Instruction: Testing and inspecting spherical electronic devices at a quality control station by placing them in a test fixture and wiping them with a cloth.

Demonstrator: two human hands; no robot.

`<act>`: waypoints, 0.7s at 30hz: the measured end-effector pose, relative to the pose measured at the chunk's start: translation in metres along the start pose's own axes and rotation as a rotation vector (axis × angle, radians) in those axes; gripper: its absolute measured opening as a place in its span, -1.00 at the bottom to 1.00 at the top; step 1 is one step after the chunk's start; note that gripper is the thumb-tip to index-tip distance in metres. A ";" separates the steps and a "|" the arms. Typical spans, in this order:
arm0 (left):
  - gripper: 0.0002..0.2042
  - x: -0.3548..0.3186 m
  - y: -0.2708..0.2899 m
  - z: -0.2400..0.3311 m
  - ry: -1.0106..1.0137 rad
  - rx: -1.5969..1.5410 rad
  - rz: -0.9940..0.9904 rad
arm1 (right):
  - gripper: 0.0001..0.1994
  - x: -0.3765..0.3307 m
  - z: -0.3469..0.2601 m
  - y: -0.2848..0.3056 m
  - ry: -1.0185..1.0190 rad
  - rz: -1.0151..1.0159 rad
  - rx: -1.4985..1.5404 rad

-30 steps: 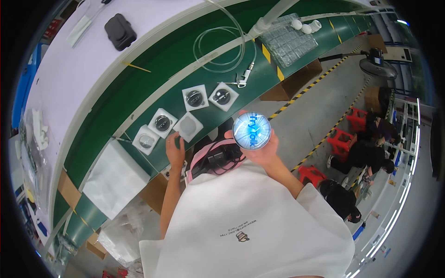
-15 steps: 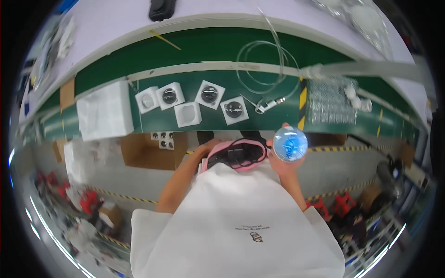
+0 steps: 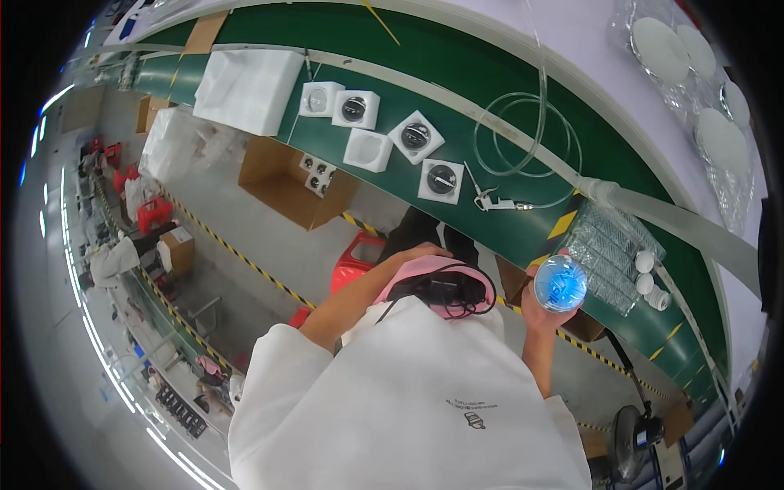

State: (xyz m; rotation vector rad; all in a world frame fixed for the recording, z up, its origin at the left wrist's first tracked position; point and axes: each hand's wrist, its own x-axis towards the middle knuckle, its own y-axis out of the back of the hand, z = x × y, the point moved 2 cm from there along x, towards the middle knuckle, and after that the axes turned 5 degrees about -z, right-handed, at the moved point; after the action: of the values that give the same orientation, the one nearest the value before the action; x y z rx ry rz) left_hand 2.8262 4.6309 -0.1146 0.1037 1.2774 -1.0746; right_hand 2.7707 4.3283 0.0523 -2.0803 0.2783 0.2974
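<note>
My right hand [image 3: 532, 312] is raised at my right side and grips a round clear part with a blue sheen [image 3: 560, 283], its face turned up to the camera. It hovers just off the near edge of the green conveyor belt [image 3: 506, 237], beside a bubble-wrapped pack [image 3: 611, 243]. My left hand [image 3: 418, 256] lies against the top of a pink waist pouch [image 3: 445, 282] with black cables; its fingers are partly hidden. On the belt ahead sit several white foam trays, some holding black round parts [image 3: 441, 180], one empty [image 3: 367, 150].
A coiled clear hose [image 3: 527, 147] with an air nozzle [image 3: 490, 198] lies on the belt. White foam sheets [image 3: 249, 77] are stacked at the left. Below the belt are a cardboard box [image 3: 286, 192], a red stool [image 3: 353, 263] and a floor fan [image 3: 630, 431]. White caps [image 3: 647, 273] sit by the pack.
My left hand has drawn back from the foam trays to the pink pouch. The right hand with the round part has shifted out to my right, and the view has swung along the belt.
</note>
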 end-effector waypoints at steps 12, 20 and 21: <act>-0.44 -0.072 0.080 0.007 0.157 -0.240 0.079 | -0.39 0.051 0.065 -0.062 0.014 -0.356 0.046; -0.41 -0.127 0.256 -0.027 -0.050 0.191 0.184 | -0.22 0.095 0.181 -0.129 0.216 -0.333 -0.620; -0.42 -0.136 0.280 -0.033 -0.109 0.496 0.323 | -0.19 0.097 0.198 -0.142 0.124 -0.352 -0.325</act>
State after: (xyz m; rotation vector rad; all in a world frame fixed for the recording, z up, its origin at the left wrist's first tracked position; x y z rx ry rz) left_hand 3.0094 4.8820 -0.1509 0.5986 0.8379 -1.0761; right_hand 2.8875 4.5630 0.0386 -2.4244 -0.0724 -0.0015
